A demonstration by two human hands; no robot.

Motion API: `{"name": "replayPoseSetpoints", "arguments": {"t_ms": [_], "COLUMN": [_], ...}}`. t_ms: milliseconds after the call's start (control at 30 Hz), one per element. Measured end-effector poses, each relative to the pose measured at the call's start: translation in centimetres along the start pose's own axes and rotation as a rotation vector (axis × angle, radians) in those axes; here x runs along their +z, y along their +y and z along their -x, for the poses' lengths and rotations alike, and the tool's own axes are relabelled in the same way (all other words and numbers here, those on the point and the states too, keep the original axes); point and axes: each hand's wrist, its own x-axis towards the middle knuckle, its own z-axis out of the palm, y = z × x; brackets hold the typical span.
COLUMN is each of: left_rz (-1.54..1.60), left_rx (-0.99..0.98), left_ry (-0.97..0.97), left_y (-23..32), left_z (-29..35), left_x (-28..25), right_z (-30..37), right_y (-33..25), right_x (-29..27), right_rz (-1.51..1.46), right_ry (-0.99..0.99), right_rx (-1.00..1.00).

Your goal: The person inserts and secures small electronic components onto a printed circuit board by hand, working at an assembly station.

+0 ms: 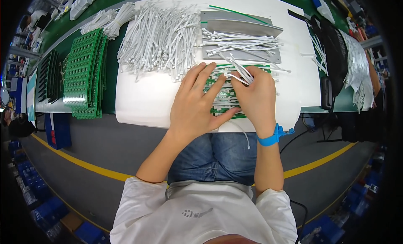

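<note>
A green circuit board [222,95] lies on white paper in front of me, with white cable ties across it. My left hand [194,100] rests over its left side, fingers stretched and apart, the thumb by its near edge. My right hand [257,97] is closed around a small bunch of white cable ties [243,72] above the board's right side. One tie from that bunch reaches toward my left fingertips. My hands hide much of the board. A single loose cable tie [247,137] hangs over the near edge of the paper.
A large heap of white cable ties [157,40] lies behind my left hand. Beyond the board, a grey metal bracket [239,27] holds more ties. Green circuit boards [84,72] stand stacked at left. A black bag [329,51] lies at right. A blue wrist strap [272,137] circles my right wrist.
</note>
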Motion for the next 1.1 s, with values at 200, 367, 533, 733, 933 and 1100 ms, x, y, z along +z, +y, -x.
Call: {"name": "replayPoseSetpoints", "arguments": {"t_ms": [200, 367, 533, 733, 933, 1100], "left_rz": [0.002, -0.001, -0.013, 0.020, -0.007, 0.002], "left_rx": [-0.004, -0.010, -0.008, -0.001, -0.001, 0.005], "left_ry": [-0.010, -0.011, -0.005, -0.001, -0.016, -0.019], "left_y": [0.0, -0.1, 0.1, 0.0, 0.0, 0.0], "left_z": [0.0, 0.1, -0.1, 0.0, -0.1, -0.2], "left_x": [0.0, 0.0, -0.1, 0.1, -0.3, -0.2], "right_z": [-0.4, -1.1, -0.8, -0.3, -0.8, -1.0], "right_y": [-0.2, 0.1, 0.2, 0.5, -0.6, -0.1], "right_x": [-0.6, -1.0, -0.7, -0.2, -0.4, -0.8], "right_rz": [-0.002, 0.008, -0.012, -0.023, 0.042, -0.003], "right_ry": [-0.064, -0.176, -0.101, -0.060, -0.121, -0.137], "right_rx": [0.020, 0.014, -0.017, -0.027, -0.035, -0.097]}}
